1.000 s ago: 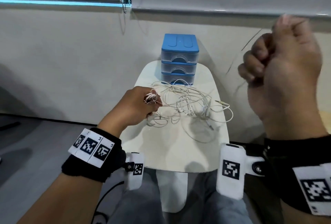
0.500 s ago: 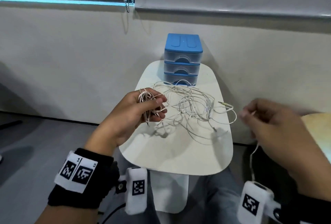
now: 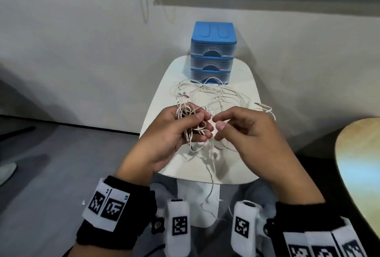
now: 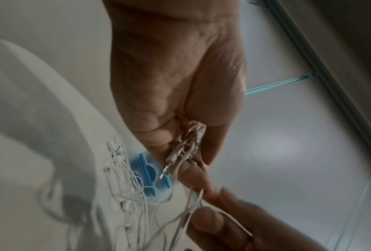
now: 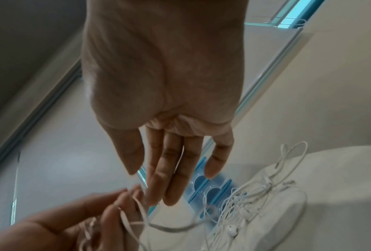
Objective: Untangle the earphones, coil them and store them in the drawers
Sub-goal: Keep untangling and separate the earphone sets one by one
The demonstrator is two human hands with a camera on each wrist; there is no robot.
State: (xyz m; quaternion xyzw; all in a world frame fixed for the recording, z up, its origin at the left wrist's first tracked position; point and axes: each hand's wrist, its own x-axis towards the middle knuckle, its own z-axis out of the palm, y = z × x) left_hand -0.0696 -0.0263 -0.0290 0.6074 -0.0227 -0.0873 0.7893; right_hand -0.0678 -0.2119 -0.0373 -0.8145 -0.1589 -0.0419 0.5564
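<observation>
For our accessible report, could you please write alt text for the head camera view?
A person's left hand holds a partly coiled pinkish earphone cable while the right hand reaches in to pinch a strand. Behind them on a small white table lie tangled white earphones in front of a blue three-drawer unit, all drawers closed.

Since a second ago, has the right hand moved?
Yes. The right hand came down and leftward from beside the blue drawer unit to meet the left hand over the white table.
</observation>
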